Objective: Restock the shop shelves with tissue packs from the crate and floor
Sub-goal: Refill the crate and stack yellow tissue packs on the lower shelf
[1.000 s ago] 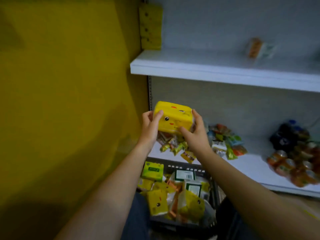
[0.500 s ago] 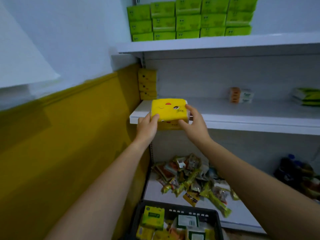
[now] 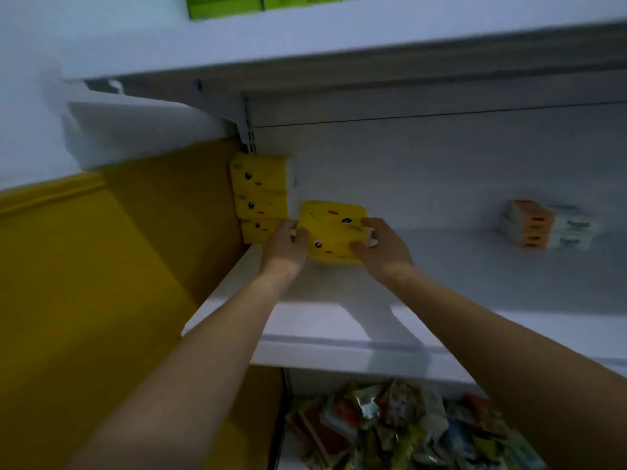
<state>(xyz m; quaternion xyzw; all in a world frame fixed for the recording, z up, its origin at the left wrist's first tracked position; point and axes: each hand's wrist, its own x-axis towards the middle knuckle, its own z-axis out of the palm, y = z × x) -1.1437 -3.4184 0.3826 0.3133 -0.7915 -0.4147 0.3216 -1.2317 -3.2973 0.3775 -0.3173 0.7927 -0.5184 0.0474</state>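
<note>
Two yellow tissue packs with cartoon faces [image 3: 330, 230], one on top of the other, are held over the middle white shelf [image 3: 339, 320], near its back. My left hand [image 3: 286, 244] grips their left end and my right hand [image 3: 380, 245] grips their right end. Just to the left, a stack of three matching yellow packs [image 3: 259, 195] stands in the shelf's back left corner against the yellow wall. Whether the held packs touch the shelf I cannot tell. The crate is out of view.
A small stack of orange and white tissue packs [image 3: 543, 225] sits at the shelf's back right. Green packs [image 3: 224, 6] line the upper shelf. Loose snack packets [image 3: 400, 432] lie heaped on the lower shelf. The yellow wall [image 3: 84, 300] closes off the left side.
Both hands have carried the yellow packs up from the crate, past the shelf's front edge, to the back beside the yellow stack. The view has tilted upward.
</note>
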